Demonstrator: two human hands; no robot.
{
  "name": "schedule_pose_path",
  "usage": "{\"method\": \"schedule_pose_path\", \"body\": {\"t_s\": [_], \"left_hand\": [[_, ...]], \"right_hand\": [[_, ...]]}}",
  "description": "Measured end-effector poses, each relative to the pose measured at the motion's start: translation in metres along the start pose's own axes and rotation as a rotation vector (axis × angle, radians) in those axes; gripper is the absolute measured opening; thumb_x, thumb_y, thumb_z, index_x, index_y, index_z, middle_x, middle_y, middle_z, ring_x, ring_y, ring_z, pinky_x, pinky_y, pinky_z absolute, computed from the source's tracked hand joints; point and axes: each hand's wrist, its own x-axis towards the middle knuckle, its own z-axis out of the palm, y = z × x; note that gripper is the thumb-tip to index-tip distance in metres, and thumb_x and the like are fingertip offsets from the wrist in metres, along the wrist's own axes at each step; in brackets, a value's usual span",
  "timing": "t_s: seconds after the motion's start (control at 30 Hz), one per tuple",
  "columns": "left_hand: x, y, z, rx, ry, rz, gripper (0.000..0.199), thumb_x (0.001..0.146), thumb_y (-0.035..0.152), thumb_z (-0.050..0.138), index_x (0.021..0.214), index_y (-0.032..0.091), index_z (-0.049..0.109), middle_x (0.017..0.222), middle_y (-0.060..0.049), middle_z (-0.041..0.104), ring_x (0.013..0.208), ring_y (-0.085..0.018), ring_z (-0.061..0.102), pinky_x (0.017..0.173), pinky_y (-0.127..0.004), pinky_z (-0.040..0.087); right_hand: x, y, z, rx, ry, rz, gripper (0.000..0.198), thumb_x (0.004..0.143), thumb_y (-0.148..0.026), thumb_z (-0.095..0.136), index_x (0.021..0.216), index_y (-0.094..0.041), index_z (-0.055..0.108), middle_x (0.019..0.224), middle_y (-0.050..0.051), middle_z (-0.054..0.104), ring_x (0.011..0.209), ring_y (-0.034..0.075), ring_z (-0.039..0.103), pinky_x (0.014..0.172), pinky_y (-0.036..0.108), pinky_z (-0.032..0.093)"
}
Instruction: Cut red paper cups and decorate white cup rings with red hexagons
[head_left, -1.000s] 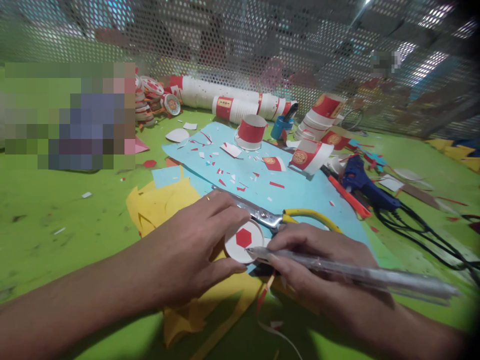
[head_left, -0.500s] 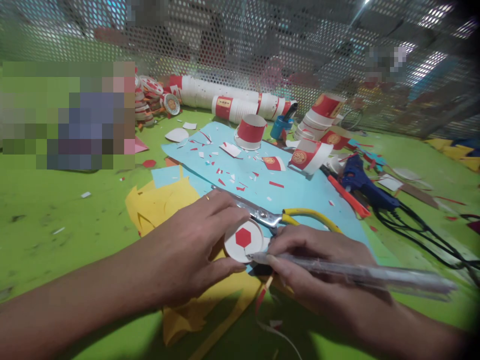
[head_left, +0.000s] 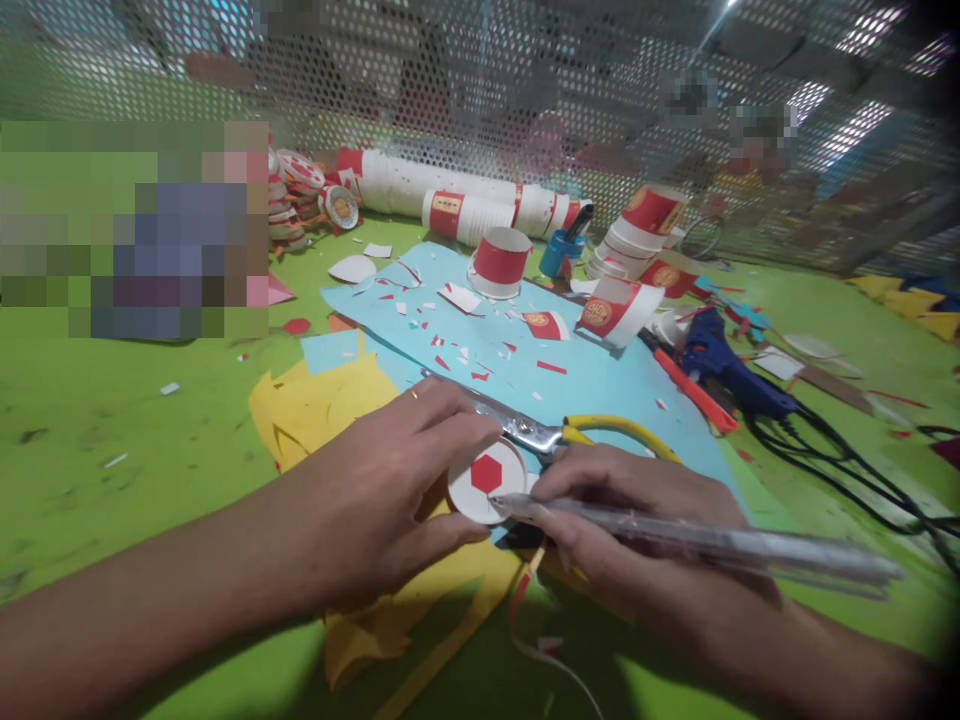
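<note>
Between the thumb and fingers of my left hand (head_left: 409, 480) is a small round white paper disc with a raised rim, perhaps a cup bottom (head_left: 463, 490). A red paper hexagon (head_left: 486, 474) lies at its centre, and a short dark line runs from the hexagon's lower corner. My right hand (head_left: 637, 530) grips a clear-barrelled pen (head_left: 697, 542), its tip on the disc just below the hexagon. Scissors with yellow handles (head_left: 622, 428) lie just beyond both hands, their blades partly behind my left fingers.
Light-blue paper (head_left: 480, 375) carries red and white scraps and a cut paper cup (head_left: 501, 265). A blue glue gun (head_left: 731, 365) with a black cable and an orange-red cutter (head_left: 697, 390) lie right. Stacked cups (head_left: 442, 185) line the back. Yellow paper (head_left: 322, 400) is at left.
The pen tip has moved up the disc, from near its lower rim toward the hexagon. My left hand keeps the disc in nearly the same place.
</note>
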Motion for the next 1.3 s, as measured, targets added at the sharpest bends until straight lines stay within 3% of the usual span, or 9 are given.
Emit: {"method": "schedule_pose_path", "body": {"t_s": [0.3,0.63,0.97,1.3], "left_hand": [[0.0014,0.0017,-0.0007,-0.009,0.003,-0.005,0.028,0.083,0.025,0.062,0.109,0.021,0.053,0.105,-0.006,0.055,0.097,-0.02,0.053,0.082,-0.033,0.046],[0.0009,0.0014,0.001,-0.019,0.024,0.016,0.036,0.082,0.022,0.064,0.115,0.02,0.052,0.107,-0.005,0.055,0.098,-0.019,0.053,0.083,-0.032,0.046],[0.0022,0.0025,-0.0015,0.008,-0.004,-0.001,0.034,0.084,0.028,0.062,0.116,0.022,0.052,0.109,-0.007,0.056,0.102,-0.022,0.053,0.085,-0.036,0.047],[0.0013,0.0031,-0.0005,-0.011,0.015,0.003,0.033,0.085,0.028,0.06,0.116,0.022,0.052,0.109,-0.007,0.056,0.101,-0.022,0.055,0.085,-0.036,0.048]], "right_hand": [[0.001,-0.0013,-0.004,-0.03,-0.033,-0.111,0.015,0.082,-0.03,0.062,0.072,-0.021,0.07,0.063,-0.002,0.068,0.052,0.009,0.058,0.047,0.019,0.041],[0.0004,-0.0024,-0.0043,-0.012,-0.042,-0.01,0.017,0.082,-0.034,0.06,0.077,-0.021,0.069,0.067,0.0,0.068,0.055,0.012,0.06,0.048,0.021,0.043],[0.0004,-0.0017,-0.0047,-0.07,-0.054,-0.084,0.015,0.08,-0.03,0.062,0.071,-0.02,0.068,0.063,-0.002,0.068,0.053,0.009,0.057,0.047,0.018,0.04],[0.0018,-0.0028,-0.0046,-0.033,-0.022,-0.059,0.015,0.08,-0.032,0.063,0.072,-0.021,0.069,0.064,-0.001,0.068,0.053,0.011,0.059,0.047,0.02,0.041]]}}
